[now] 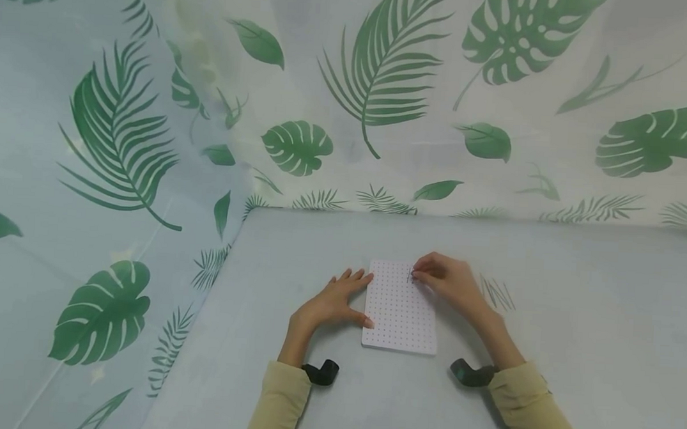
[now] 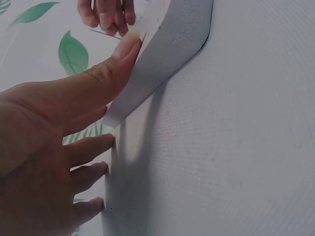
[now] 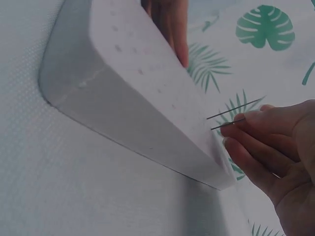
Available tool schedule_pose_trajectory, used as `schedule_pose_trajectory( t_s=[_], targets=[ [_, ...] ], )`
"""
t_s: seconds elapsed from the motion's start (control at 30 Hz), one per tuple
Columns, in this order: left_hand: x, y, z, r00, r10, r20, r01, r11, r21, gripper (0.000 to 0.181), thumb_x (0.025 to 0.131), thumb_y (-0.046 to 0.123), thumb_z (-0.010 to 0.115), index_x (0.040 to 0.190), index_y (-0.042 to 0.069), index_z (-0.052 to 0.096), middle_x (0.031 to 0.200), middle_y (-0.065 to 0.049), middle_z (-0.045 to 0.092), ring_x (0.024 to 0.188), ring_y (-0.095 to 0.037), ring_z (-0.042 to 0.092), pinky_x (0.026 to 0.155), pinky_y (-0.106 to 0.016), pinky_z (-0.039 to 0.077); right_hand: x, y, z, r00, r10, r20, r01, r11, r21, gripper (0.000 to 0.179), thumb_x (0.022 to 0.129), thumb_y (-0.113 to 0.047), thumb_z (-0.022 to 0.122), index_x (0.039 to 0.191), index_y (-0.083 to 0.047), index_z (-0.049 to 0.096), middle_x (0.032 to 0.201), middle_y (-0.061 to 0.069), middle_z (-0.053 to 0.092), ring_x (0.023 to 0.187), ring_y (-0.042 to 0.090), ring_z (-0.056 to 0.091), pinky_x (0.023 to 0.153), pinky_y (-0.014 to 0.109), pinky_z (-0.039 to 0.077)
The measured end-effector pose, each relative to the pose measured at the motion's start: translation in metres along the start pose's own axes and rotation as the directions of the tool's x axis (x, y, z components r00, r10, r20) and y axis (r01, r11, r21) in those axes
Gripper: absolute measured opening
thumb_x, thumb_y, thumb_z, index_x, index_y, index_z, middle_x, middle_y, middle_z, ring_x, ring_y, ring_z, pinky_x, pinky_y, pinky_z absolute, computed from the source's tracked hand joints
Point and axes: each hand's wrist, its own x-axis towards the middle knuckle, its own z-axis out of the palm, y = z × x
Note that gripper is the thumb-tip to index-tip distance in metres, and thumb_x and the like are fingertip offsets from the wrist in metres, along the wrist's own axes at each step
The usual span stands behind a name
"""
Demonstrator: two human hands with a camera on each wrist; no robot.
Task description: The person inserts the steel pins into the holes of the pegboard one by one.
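Observation:
A white foam-like block (image 1: 399, 316) with a grid of small dots on its top lies on the table. My left hand (image 1: 336, 302) rests at its left side, fingers spread, with thumb and index fingertip touching the edge. Near the far right corner, my right hand (image 1: 447, 280) pinches a thin metal pin (image 3: 227, 124) between thumb and fingertips. The pin's lower tip is right at the block's dotted face. Close beside it, a second thin pin (image 3: 235, 108) stands up from the block, slightly tilted.
Several more thin pins (image 1: 497, 293) lie on the pale table (image 1: 574, 327) to the right of the block, by my right forearm. Leaf-printed fabric (image 1: 380, 165) hangs behind and to the left. A black camera (image 1: 471, 374) sits on my right wrist, another (image 1: 323, 372) on my left.

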Motion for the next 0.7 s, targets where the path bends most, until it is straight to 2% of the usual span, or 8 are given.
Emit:
schedule_pose_trajectory(
  t_s=[0.13, 0.37, 0.5, 0.7],
  targets=[
    [0.001, 0.000, -0.001, 1.000, -0.004, 0.005, 0.004, 1.000, 0.000, 0.101, 0.082, 0.038, 0.087, 0.163, 0.018, 0.031, 0.171, -0.009, 0.021, 0.161, -0.031, 0.009, 0.131, -0.052, 0.006, -0.001, 0.000, 0.002, 1.000, 0.007, 0.007, -0.007, 1.000, -0.014, 0.013, 0.091, -0.004, 0.076, 0.103, -0.006, 0.072, 0.100, 0.010, 0.078, 0.095, 0.028, 0.076, 0.088, 0.045, 0.062],
    [-0.001, 0.000, 0.000, 1.000, -0.011, 0.008, 0.011, 0.999, -0.031, 0.101, 0.081, 0.036, 0.087, 0.163, 0.016, 0.031, 0.171, -0.008, 0.021, 0.161, -0.030, 0.009, 0.131, -0.050, 0.009, 0.000, 0.004, -0.001, 0.999, 0.021, 0.030, -0.020, 0.999, -0.037, 0.017, 0.091, -0.008, 0.077, 0.108, -0.007, 0.072, 0.104, 0.009, 0.078, 0.098, 0.027, 0.076, 0.091, 0.046, 0.061],
    [-0.002, -0.001, 0.002, 1.000, -0.011, 0.003, 0.012, 0.998, -0.061, 0.101, 0.081, 0.034, 0.088, 0.163, 0.017, 0.031, 0.171, -0.006, 0.023, 0.161, -0.029, 0.010, 0.130, -0.053, 0.016, -0.001, 0.009, -0.007, 1.000, 0.013, 0.023, -0.011, 0.999, -0.050, 0.019, 0.091, -0.008, 0.077, 0.110, -0.008, 0.073, 0.104, 0.008, 0.078, 0.099, 0.027, 0.075, 0.091, 0.047, 0.061],
    [-0.002, 0.004, 0.001, 1.000, -0.001, 0.007, 0.001, 0.996, -0.088, 0.102, 0.080, 0.030, 0.088, 0.163, 0.015, 0.031, 0.171, -0.004, 0.024, 0.161, -0.029, 0.011, 0.129, -0.055, 0.018, -0.002, 0.016, -0.027, 1.000, -0.004, 0.015, 0.005, 0.994, -0.110, 0.019, 0.093, -0.007, 0.074, 0.112, -0.007, 0.074, 0.105, 0.008, 0.078, 0.100, 0.027, 0.074, 0.091, 0.049, 0.059]
  ],
)
